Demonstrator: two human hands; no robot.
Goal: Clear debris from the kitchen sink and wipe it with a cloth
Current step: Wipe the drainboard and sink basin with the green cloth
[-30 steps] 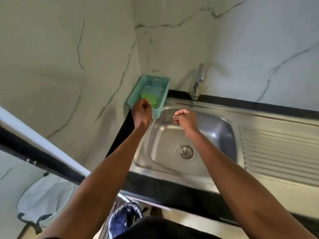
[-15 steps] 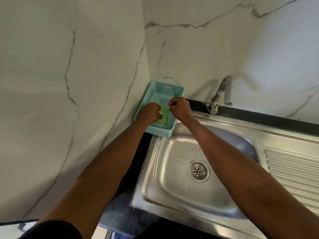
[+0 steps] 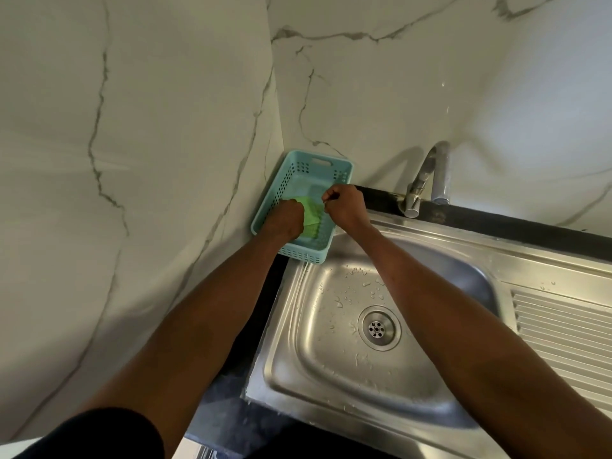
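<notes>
A steel sink (image 3: 331, 376) with a round drain (image 3: 379, 327) fills the lower right; its bowl carries water drops and small bits near the back. A green cloth (image 3: 311, 213) lies in a teal plastic basket (image 3: 298, 167) at the sink's back left corner. My left hand (image 3: 286, 221) is inside the basket and grips the cloth's left edge. My right hand (image 3: 342, 205) pinches the cloth's right edge, fingers curled.
A chrome tap (image 3: 427, 177) stands behind the bowl on a black counter strip (image 3: 496, 226). A ribbed draining board (image 3: 563, 332) extends to the right. Marble walls (image 3: 165, 127) close in at the left and back.
Both hands moved from above the sink bowl into the basket and took hold of the green cloth. The camera leaned forward over the sink.
</notes>
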